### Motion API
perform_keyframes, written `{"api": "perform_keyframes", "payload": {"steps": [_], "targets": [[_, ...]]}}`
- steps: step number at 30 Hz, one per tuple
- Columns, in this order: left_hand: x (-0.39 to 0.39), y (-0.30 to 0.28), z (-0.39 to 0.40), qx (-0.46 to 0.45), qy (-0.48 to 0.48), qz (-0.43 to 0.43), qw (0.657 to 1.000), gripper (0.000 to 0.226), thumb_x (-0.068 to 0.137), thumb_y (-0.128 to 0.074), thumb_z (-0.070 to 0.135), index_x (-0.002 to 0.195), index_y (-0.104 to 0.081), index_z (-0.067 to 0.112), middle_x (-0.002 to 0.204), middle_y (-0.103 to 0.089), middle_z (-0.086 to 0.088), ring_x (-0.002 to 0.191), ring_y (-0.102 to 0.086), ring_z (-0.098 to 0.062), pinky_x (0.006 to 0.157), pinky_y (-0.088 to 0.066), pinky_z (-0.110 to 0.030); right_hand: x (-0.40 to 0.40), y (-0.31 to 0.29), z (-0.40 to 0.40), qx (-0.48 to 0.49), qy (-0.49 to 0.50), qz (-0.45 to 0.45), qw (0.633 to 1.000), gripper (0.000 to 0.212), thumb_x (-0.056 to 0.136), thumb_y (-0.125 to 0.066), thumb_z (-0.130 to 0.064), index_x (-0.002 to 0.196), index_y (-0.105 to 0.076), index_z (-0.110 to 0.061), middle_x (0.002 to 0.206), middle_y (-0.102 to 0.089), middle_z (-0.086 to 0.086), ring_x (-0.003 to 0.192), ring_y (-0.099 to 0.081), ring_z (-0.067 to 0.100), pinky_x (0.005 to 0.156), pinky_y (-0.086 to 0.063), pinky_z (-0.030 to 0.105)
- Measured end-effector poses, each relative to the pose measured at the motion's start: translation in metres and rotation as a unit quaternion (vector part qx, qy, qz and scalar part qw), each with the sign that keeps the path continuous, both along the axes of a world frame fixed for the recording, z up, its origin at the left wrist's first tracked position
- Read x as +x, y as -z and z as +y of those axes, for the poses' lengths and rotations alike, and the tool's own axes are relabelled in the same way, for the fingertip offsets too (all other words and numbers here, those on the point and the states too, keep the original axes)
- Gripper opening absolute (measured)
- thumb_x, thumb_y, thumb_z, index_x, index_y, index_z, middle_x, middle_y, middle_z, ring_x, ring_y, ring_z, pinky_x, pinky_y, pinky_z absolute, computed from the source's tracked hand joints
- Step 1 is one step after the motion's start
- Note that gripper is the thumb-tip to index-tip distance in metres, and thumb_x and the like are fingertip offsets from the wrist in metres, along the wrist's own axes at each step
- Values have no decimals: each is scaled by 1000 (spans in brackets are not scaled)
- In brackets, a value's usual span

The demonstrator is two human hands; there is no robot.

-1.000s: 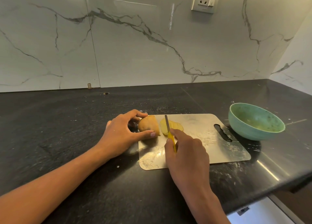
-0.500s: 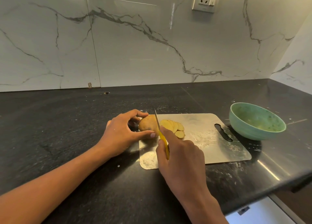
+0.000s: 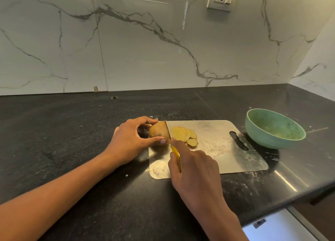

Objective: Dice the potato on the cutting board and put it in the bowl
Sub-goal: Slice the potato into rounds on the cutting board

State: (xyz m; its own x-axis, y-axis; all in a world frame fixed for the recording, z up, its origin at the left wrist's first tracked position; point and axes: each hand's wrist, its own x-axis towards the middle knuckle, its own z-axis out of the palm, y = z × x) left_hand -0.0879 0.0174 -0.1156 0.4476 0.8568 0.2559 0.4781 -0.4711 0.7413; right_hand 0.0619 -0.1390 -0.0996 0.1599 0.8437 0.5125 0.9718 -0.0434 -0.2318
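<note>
Knife (image 3: 168, 130) shifted left onto potato (image 3: 158, 133) near cutting board (image 3: 226, 161) edge.

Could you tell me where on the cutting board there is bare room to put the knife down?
Free: the cutting board between the potato slices and handle slot. Crowded: its left end, with potato and knife.

The right hand (image 3: 196, 170) covered most of the knife (image 3: 173, 146) handle, so only a yellow strip showed. The left hand (image 3: 131, 141) hid the potato's (image 3: 158, 132) far end. Couldn't tell what the smears inside the bowl (image 3: 275, 129) were, and the bench (image 3: 72, 132) got cut off at the left edge.
</note>
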Motion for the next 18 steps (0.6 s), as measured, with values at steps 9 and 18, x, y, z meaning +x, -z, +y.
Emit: {"api": "perform_keyframes", "payload": {"steps": [9,18], "targets": [[0,-1,0,10,14,2,1000,86,54,-68,96,128,-63,53,116,-67,30,110,-59,8,110,-44,-55,4,-14,8,-102,-45,53,992,44,107,-46,-41,151,-41,-36,110,-71,-9,88,-64,12,73,-49,21],[0,2,1,4,9,9,1000,85,59,-63,98,131,-62,51,116,-67,29,111,-60,5,109,-45,-55,3,-13,7,-134,-23,44,990,41,107,-45,-40,148,-45,-36,126,-67,-7,107,-64,15,82,-47,29]]}}
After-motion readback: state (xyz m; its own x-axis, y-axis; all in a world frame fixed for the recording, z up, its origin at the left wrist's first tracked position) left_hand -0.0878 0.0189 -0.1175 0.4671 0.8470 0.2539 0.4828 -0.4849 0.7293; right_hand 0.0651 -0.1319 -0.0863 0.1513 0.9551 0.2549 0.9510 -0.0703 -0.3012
